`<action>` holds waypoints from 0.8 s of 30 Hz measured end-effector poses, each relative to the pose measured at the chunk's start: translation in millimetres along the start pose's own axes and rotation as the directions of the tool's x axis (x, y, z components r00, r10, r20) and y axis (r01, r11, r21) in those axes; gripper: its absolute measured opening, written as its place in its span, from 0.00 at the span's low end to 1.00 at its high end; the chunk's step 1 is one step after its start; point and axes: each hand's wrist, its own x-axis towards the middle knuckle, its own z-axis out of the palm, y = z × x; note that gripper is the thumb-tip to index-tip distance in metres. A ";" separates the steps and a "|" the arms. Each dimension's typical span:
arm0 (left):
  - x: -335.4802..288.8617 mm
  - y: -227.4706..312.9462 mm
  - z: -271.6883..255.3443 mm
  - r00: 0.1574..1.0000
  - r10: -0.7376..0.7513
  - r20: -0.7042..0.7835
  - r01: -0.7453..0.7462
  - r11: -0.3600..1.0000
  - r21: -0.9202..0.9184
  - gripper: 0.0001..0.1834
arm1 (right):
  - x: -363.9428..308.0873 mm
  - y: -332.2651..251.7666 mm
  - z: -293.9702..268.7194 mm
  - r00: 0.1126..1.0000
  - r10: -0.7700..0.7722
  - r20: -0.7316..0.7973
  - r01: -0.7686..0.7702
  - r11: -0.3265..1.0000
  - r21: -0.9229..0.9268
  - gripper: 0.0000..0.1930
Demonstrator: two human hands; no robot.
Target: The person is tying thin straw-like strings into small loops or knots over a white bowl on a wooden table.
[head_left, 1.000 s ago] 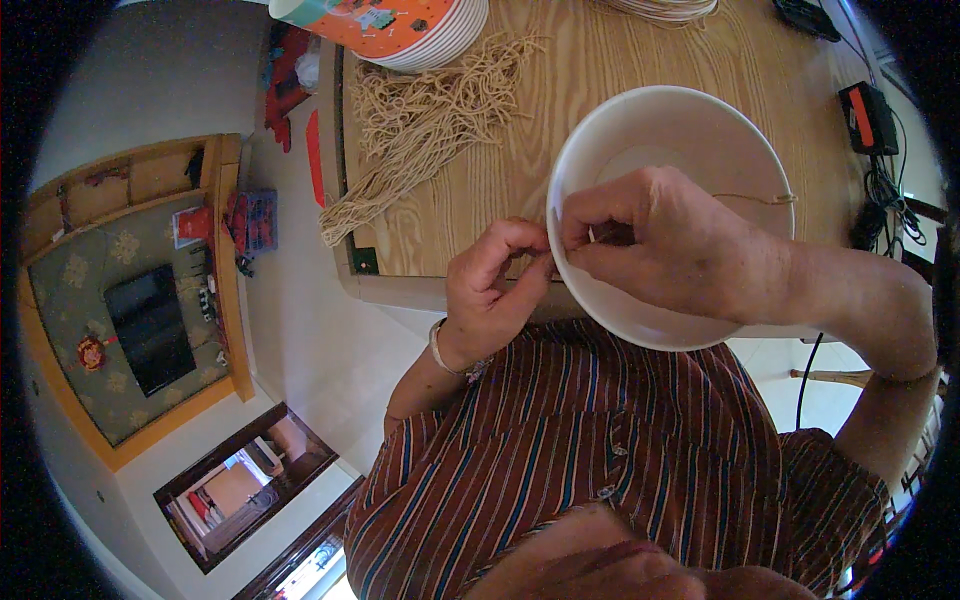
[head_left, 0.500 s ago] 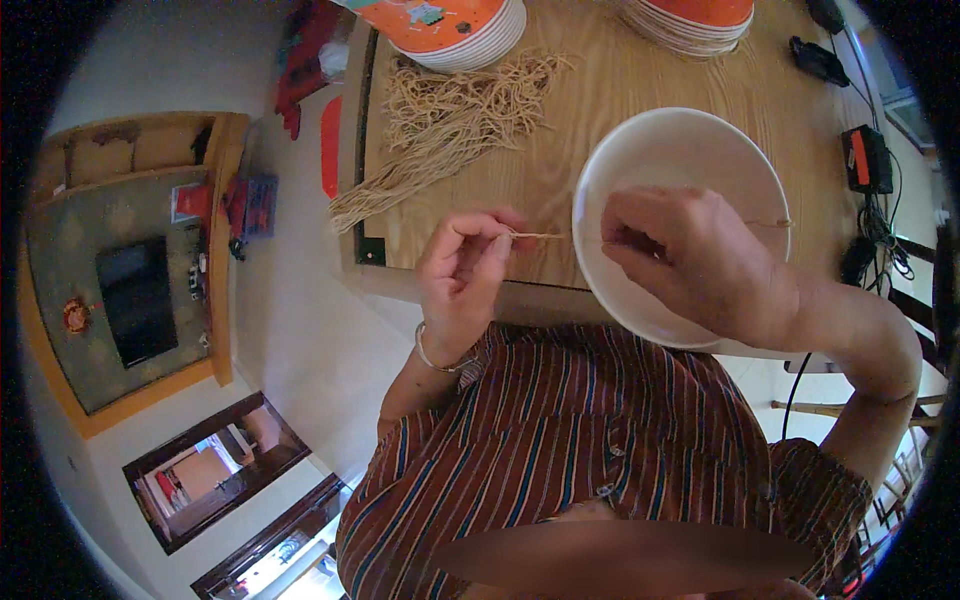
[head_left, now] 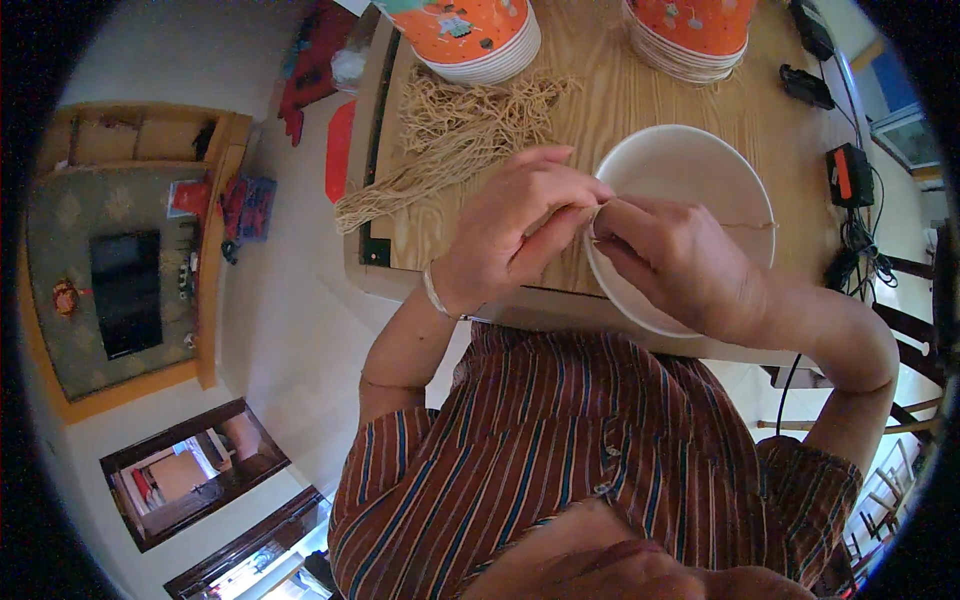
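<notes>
No text, brand, number or sign readable. Orange bucket stack on the left (head_left: 468, 32) and orange bucket stack on the right (head_left: 690, 32) show printed motifs, small and unclear. Black box (head_left: 849, 176) bears an orange-red patch, nothing legible.

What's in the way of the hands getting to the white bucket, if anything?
Nothing that I can see. The left hand and right hand meet at the left rim of the white bucket. The tan cords lie beyond the left hand, not in between.
</notes>
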 end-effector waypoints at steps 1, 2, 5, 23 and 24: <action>3.1 -1.3 -2.3 0.998 -0.004 0.065 0.004 1.000 0.000 0.11 | -0.7 -1.0 0.4 1.000 -0.004 -0.014 0.003 0.999 -0.050 0.12; 7.9 -2.3 -4.6 0.998 -0.001 0.061 0.001 1.000 0.002 0.11 | -0.9 -1.5 -0.1 1.000 -0.007 -0.013 0.006 0.998 -0.055 0.12; 22.0 -3.2 -10.4 0.986 0.031 0.167 -0.051 0.992 0.116 0.09 | -0.9 -4.6 -2.6 0.966 -0.253 -0.060 0.230 0.939 -0.258 0.18; 37.1 -16.1 -6.8 0.971 0.083 0.226 -0.104 0.991 0.082 0.09 | 0.1 -19.9 2.8 0.958 -0.287 0.014 0.214 0.680 -0.702 0.13; 36.6 -13.8 -7.1 0.978 0.058 0.202 -0.082 0.991 0.109 0.09 | 0.7 -18.6 4.0 0.978 -0.209 0.012 0.165 0.734 -0.658 0.11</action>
